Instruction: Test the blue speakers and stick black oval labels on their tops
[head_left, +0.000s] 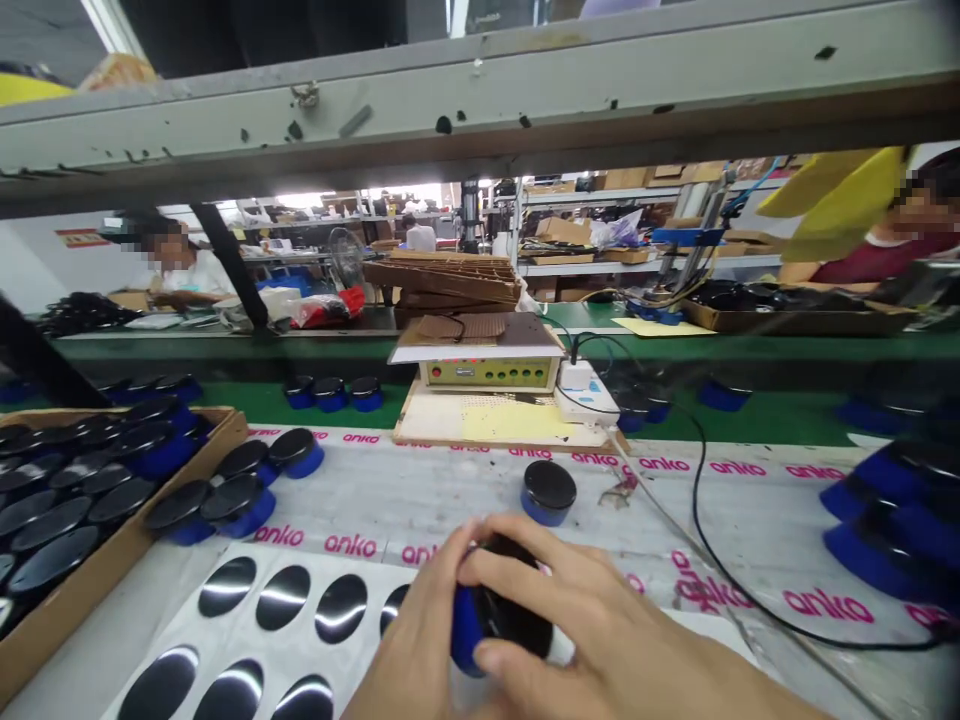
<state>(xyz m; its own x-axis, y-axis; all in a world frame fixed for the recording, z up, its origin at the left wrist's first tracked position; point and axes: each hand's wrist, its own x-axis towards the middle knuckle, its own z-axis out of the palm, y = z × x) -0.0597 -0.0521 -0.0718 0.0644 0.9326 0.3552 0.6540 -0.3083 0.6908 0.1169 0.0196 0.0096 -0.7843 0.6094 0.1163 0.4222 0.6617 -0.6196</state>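
Note:
My left hand (pixel 416 640) and my right hand (pixel 592 625) both grip a round blue puck with a glossy black top (pixel 504 622) at the bottom centre. My fingers hide much of it. Just beyond my hands, a matching puck (pixel 550 492) stands upright on the white table mat (pixel 450 500), which has a pink "anko" print. To the lower left of my hands lies a white sheet of glossy black oval discs (pixel 283 598). Several more pucks fill a cardboard tray (pixel 112 565) at the left, and two stand beside it (pixel 296 452).
A yellow-green control box (pixel 487 373) sits on a wooden board beyond the mat, beside a white power strip (pixel 585 395). A black cable (pixel 720 540) crosses the right side. Blurred blue pucks (pixel 885 510) stand at the right. A grey shelf beam (pixel 480 100) crosses overhead; co-workers sit beyond.

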